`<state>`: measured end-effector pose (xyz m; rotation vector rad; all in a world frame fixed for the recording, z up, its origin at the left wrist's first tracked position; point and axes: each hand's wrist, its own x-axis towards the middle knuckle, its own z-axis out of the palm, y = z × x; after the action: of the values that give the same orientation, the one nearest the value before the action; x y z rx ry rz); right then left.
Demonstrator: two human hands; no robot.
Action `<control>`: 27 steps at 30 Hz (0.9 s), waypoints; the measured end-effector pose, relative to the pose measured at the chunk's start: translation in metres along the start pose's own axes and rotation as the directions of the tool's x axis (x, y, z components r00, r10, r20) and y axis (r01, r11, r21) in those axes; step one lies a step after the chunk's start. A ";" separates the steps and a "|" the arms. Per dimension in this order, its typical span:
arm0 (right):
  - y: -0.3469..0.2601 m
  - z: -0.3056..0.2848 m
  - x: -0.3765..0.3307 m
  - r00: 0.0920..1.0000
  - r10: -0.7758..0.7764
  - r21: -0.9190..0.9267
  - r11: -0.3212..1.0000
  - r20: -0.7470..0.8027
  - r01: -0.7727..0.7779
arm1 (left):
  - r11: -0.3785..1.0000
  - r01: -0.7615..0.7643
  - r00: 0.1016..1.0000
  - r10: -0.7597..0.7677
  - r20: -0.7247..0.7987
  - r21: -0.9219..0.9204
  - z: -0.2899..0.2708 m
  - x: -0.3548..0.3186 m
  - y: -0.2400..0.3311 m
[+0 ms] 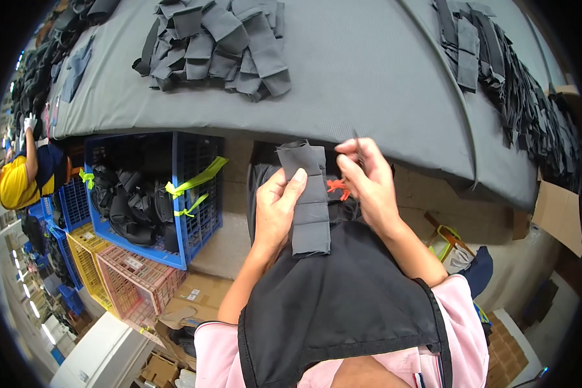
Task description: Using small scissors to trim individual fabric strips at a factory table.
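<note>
My left hand (276,204) pinches a dark grey fabric strip (311,210) between thumb and fingers. The strip hangs above my lap, crossed by several seams or folds, with frayed edges at its ends. To its right, my right hand (372,187) is raised apart from the strip, its fingers closed around a thin, dark, pointed tool (356,137). Most of that tool is hidden by the fingers, so its kind is unclear. Bright orange-red ties (338,188) show between the two hands. Under my forearms lies a black apron (343,304).
A grey cloth-covered table (355,77) spans the front, bearing a heap of grey fabric pieces (223,48) and dark strips (498,71) at right. Left stand a blue crate (181,226) of black items and a pink crate (136,278). Another person (22,178) is far left.
</note>
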<state>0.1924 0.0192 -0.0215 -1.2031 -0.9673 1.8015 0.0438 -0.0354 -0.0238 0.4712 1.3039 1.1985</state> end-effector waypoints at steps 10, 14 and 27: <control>0.003 -0.022 -0.028 0.946 -0.285 -0.329 0.888 0.155 0.322 | 0.969 0.093 0.989 -0.063 0.135 -0.228 -0.005 0.004 -0.003; -0.001 -0.018 -0.024 0.900 -0.387 -0.418 0.798 0.198 0.435 | 0.993 0.014 0.995 -0.002 0.105 -0.114 0.000 -0.002 0.001; -0.015 -0.025 -0.041 0.840 -0.463 -0.672 0.529 0.283 0.518 | 0.938 -0.192 0.968 0.229 -0.100 0.289 0.002 0.002 -0.004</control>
<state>0.2297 -0.0064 0.0007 -1.1233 -1.9754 0.9867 0.0468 -0.0346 -0.0273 0.7616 1.5769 1.2446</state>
